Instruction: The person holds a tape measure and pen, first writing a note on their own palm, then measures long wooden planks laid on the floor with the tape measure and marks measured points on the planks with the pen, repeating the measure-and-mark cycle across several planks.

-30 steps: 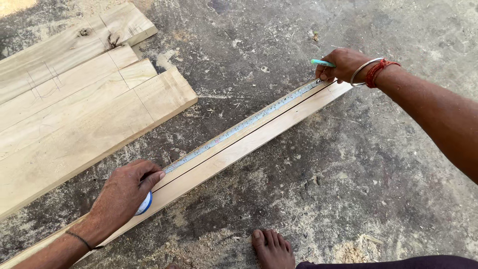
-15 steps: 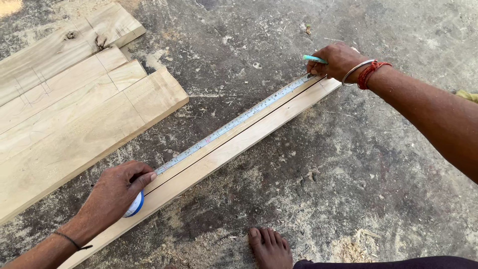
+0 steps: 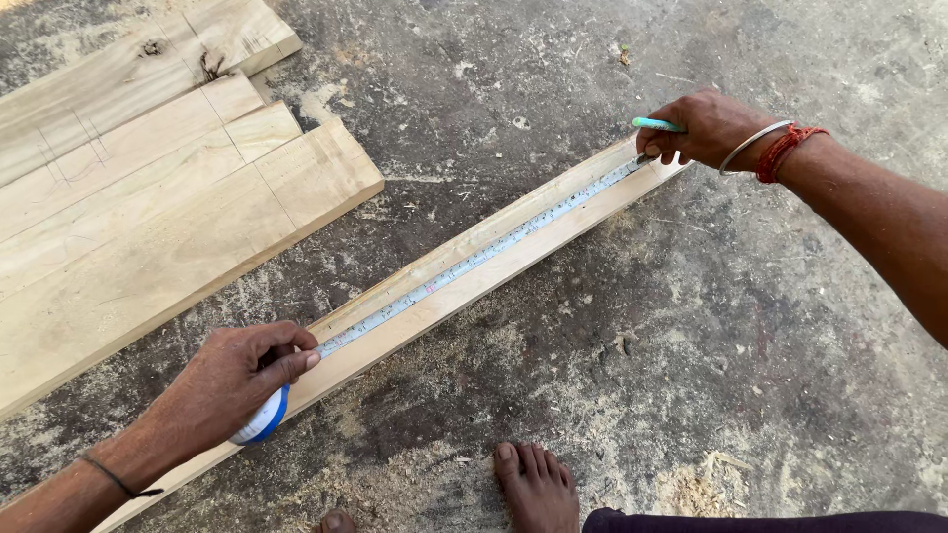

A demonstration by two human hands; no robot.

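A long narrow wooden plank (image 3: 464, 286) lies diagonally on the concrete floor. A silver tape measure blade (image 3: 474, 260) is stretched along its top. My left hand (image 3: 232, 380) grips the blue-and-white tape measure case (image 3: 265, 419) at the plank's near end. My right hand (image 3: 706, 128) rests at the far end, pinning the tape's tip and holding a teal pen (image 3: 657, 124). A metal bangle and red thread sit on that wrist.
Several wide pale boards (image 3: 148, 197) lie side by side at the upper left. My bare foot (image 3: 538, 484) stands just below the plank. Sawdust is scattered over the grey floor (image 3: 750, 326).
The view has shifted slightly; my left hand with the tape case has slid a little along the plank. My right hand stays at the far end.
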